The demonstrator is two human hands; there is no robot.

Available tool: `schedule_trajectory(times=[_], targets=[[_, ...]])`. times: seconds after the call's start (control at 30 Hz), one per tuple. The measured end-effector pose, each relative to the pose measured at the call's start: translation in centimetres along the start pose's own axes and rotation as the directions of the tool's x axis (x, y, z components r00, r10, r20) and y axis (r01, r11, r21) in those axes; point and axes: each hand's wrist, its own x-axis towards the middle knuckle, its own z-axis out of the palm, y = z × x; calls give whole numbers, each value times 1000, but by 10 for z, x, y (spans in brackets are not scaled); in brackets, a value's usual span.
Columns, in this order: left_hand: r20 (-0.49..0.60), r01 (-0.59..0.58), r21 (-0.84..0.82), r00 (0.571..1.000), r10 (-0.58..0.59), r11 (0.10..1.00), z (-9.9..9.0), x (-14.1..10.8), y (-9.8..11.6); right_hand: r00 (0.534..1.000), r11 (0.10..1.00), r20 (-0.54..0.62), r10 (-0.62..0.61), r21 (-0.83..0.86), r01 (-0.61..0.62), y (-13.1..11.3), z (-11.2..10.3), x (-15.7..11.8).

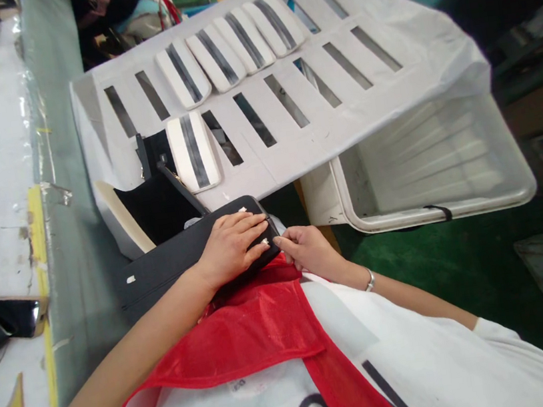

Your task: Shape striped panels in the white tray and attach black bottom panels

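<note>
A long black leather-like case [172,256] with a rounded end lies in front of my body, small white bits stuck on its surface. Across its top rests my left hand [234,248], fingers stretched out and spread over the rounded end. My right hand [311,252] is closed in a pinch right at the end edge of the case. What sits between those fingertips is too small to see. Just beyond stands an open black piece with a cream edge [124,217], its inside dark.
A white slotted board [289,154] spans ahead, carrying several white padded pieces with a grey stripe [193,152]. Below its right side is a white plastic bin [434,211]. On the left, a worktable with a yellow edge strip [40,263] holds a phone [11,314].
</note>
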Motion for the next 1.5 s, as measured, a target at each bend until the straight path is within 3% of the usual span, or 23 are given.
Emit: schedule_trajectory(times=[0.2, 0.43, 0.5, 0.6, 0.67, 0.8, 1.1, 1.37, 1.5], targets=[[-10, 3, -20, 1000, -3, 1000, 3, 0, -2, 1000, 984, -5, -24, -177, 23, -1, -3, 1], [-37, -35, -82, 999, 32, 996, -3, 3, -8, 1000, 962, 6, 20, -272, -17, -7, -6, 3], [-136, 18, -123, 990, -35, 992, -5, 9, -14, 1000, 955, 4, 14, -296, -12, -6, -7, 5], [-244, 233, -146, 933, -263, 961, -9, 22, -30, 999, 944, 24, -26, -327, 33, -4, -9, 8], [-160, 341, -213, 912, -377, 916, -12, 32, -41, 998, 945, 41, -37, -324, 49, -3, -10, 9], [32, 400, -353, 909, -416, 846, -16, 45, -54, 999, 952, 46, -21, -306, 34, -2, -12, 12], [39, 426, -366, 895, -444, 828, -17, 50, -46, 998, 940, 63, -18, -339, 38, 3, -13, 15], [184, 512, -481, 853, -489, 711, -14, 55, -58, 997, 974, 74, 13, -226, 4, 5, -12, 12], [192, 517, -473, 851, -490, 713, -15, 54, -60, 995, 973, 103, 12, -228, 12, 2, -12, 13]])
